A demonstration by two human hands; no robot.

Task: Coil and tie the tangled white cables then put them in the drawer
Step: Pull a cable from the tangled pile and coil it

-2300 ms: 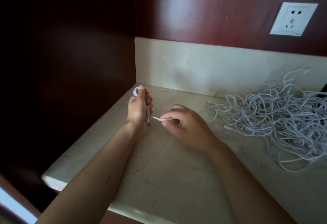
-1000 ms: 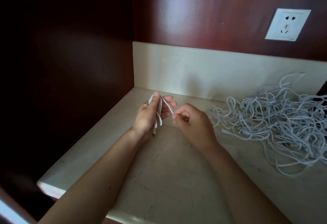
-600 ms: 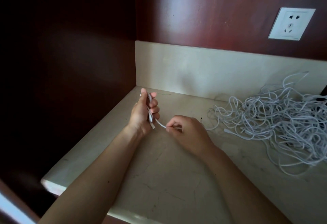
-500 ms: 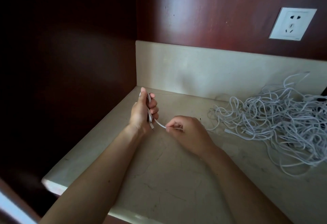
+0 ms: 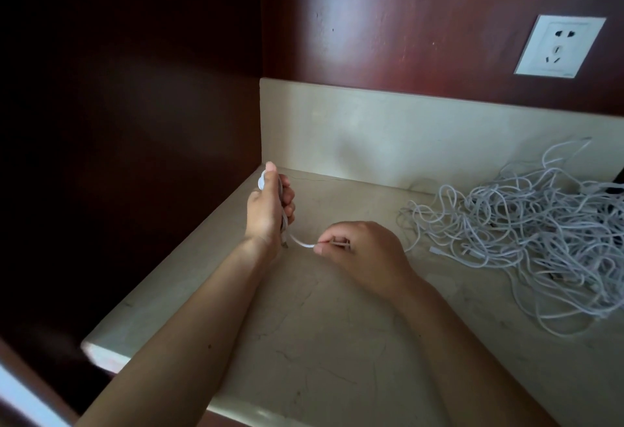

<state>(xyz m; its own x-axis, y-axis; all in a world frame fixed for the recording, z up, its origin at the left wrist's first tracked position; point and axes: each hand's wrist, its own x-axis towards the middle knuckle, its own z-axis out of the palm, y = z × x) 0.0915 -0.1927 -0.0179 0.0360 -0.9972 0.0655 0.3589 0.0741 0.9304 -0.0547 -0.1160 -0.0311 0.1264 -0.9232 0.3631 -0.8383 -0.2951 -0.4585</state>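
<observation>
Around the work, on my feed: pale stone bench (image 5: pixel 337 342) set in a corner, w/ a low backsplash (image 5: pixel 405 136) of the same stone behind it. Dark red wood wall (image 5: pixel 388 21) above, darker side panel (image 5: pixel 135 105) on the left. White wall socket (image 5: pixel 559 45) sits up right on the wood wall. A big tangled pile of white cables (image 5: pixel 526 234) lies on the bench's right side near the backsplash, well apart from both hands. There's something dark (image 5: pixel 619 175) at the far right edge behind the pile; can't tell what.

The left hand (image 5: pixel 268 210) is a fist, fingers curled round a small coiled cable (image 5: pixel 261 182), held near the bench's back-left corner. The bundle's long axis runs approx. upright, leaning slightly away from me. Its loop end pokes out on top beside the thumb, and the lower end sticks out below the heel of the hand. Its free tail (image 5: pixel 300 242) leaves the bottom of the fist & runs rightward w/ a slight sag to the right hand (image 5: pixel 361 252). That hand pinches the tail btwn thumb & forefinger, other fingers curled under. It sits low over the bench; can't tell if it touches.
</observation>
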